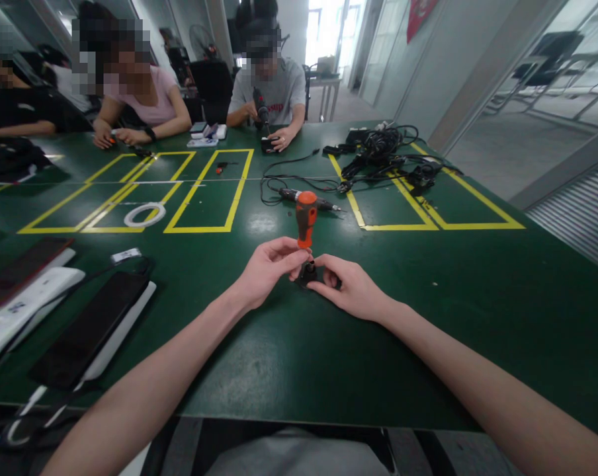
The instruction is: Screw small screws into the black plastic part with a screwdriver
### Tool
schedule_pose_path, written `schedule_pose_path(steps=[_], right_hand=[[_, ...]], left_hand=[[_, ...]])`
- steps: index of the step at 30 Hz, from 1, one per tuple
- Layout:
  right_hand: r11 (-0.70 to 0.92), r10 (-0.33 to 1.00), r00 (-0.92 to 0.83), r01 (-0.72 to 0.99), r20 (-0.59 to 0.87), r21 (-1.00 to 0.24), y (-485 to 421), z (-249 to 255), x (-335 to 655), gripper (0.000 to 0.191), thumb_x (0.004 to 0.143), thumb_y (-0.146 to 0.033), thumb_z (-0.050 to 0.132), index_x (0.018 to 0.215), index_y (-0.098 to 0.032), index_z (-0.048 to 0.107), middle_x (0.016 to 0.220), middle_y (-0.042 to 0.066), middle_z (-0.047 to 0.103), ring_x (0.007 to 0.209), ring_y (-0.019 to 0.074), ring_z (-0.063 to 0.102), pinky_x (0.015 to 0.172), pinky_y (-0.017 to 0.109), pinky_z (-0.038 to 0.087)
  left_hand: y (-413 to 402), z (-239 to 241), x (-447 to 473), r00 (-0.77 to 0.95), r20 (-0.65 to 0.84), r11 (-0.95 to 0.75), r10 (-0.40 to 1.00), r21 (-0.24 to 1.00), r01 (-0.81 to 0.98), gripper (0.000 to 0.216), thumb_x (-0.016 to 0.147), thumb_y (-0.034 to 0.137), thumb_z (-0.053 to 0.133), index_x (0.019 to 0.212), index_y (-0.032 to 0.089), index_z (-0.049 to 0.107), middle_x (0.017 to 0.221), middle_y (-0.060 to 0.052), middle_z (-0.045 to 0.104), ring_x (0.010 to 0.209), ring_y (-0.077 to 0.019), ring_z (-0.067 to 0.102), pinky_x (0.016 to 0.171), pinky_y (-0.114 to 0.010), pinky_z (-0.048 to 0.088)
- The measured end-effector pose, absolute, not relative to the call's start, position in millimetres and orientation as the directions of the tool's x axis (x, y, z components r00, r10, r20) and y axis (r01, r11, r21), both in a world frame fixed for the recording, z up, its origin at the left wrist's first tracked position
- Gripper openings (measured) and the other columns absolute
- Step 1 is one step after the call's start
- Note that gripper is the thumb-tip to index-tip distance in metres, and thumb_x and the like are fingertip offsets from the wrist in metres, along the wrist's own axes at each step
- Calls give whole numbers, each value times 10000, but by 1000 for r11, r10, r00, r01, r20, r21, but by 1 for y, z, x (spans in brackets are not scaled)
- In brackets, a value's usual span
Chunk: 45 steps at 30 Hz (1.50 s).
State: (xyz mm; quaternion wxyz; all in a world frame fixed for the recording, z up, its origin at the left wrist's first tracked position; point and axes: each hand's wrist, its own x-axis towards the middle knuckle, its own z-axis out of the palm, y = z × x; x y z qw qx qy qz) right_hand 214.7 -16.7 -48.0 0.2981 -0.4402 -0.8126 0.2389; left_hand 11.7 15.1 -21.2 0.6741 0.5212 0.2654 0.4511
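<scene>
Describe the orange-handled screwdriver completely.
The screwdriver stands roughly upright, handle up, above the green table. Its handle has a rounded orange top, dark grey panels with orange between them, and an orange lower end; it looks like plastic or rubber. The left hand pinches it just below the handle, covering most of the shaft. Its tip, near a small black part, cannot be made out.
</scene>
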Motion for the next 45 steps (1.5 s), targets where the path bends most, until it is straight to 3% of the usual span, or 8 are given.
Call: schedule_pose_path(steps=[5,14,29,33,37,45], right_hand=[[498,855,-445,563,265,-660,-16,-49,216,179,969,-300,637,1101,-180,637,706,-21,604,589,147,550,594,273,420],[512,841,-477,545,256,-664,-14,-48,218,201,988,-265,584,1166,-184,631,916,49,701,670,157,614,642,289,480],[508,848,-458,552,269,-661,-16,-48,216,180,980,-282,591,1127,-185,624,756,-8,604,610,146,558,604,278,440],[517,844,-454,546,285,-659,-16,-49,215,216,975,-272,593,1168,-180,625,752,-9,606,582,139,535,587,276,428],[517,846,-447,550,292,-656,-16,-50,215,234,969,-285,607,1179,-186,629,759,-10,613,580,137,541,586,274,437],[495,859,-440,580,262,-647,-18,-47,215,203,962,-322,631,1118,-192,621,726,-11,612,613,158,577,610,287,454]], left_hand=[[14,-22,11,468,106,66,877,940,-336,353,685,373,935,847,135,730,800,-13,721,552,-53,511,564,-224,432],[15,-22,11,456,85,56,886,956,-288,349,725,401,904,905,121,796,735,-23,702,566,-68,515,589,-247,441],[15,-21,12,454,125,35,882,944,-327,297,670,322,930,828,148,749,794,-4,718,572,-61,535,578,-226,460],[15,-21,10,462,137,20,876,948,-319,306,741,380,891,870,137,758,832,-41,751,617,-84,571,643,-250,489],[15,-21,10,468,134,20,873,951,-309,338,786,439,857,853,127,746,714,-25,709,610,-97,582,640,-253,477],[16,-23,11,463,124,40,878,944,-328,372,702,389,926,866,134,710,754,3,693,548,-63,543,578,-234,449]])
